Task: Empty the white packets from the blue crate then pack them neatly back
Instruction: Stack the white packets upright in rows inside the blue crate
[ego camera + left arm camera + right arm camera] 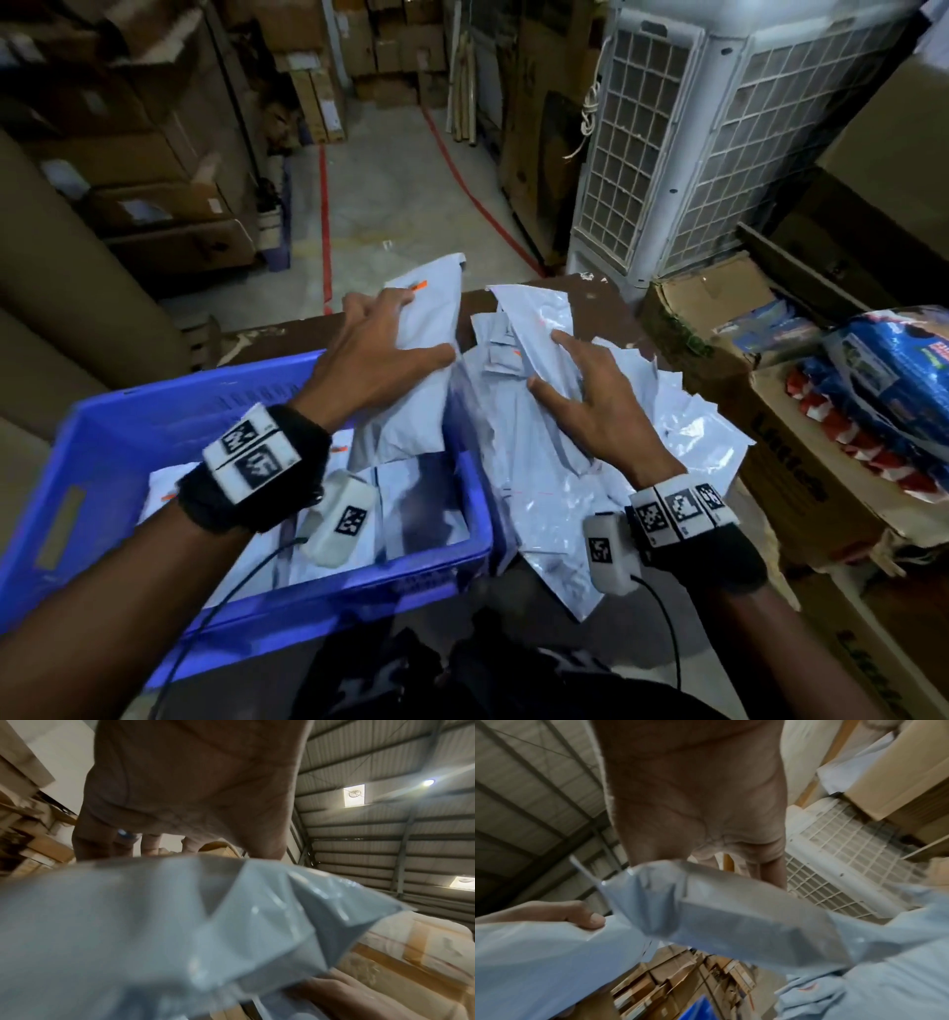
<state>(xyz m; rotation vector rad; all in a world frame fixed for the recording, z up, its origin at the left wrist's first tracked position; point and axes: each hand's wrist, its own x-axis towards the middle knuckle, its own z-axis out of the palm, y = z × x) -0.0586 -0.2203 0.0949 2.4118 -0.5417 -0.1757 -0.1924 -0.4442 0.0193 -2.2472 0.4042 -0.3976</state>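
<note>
My left hand (377,343) covers the middle of the packet (426,354) it holds, and my fingertips on its far side are out of sight. My left forearm hides part of the blue crate (128,426). Both wrist views blur badly; the grey packet (744,921) there is perhaps the right hand's (590,395).

On the table (606,300) in front of you, the crate (128,462) sits left with packets (411,503) lying inside. A loose pile of packets (667,437) lies just right of it. The air cooler (719,128) stands behind, boxes (801,488) at far right.
</note>
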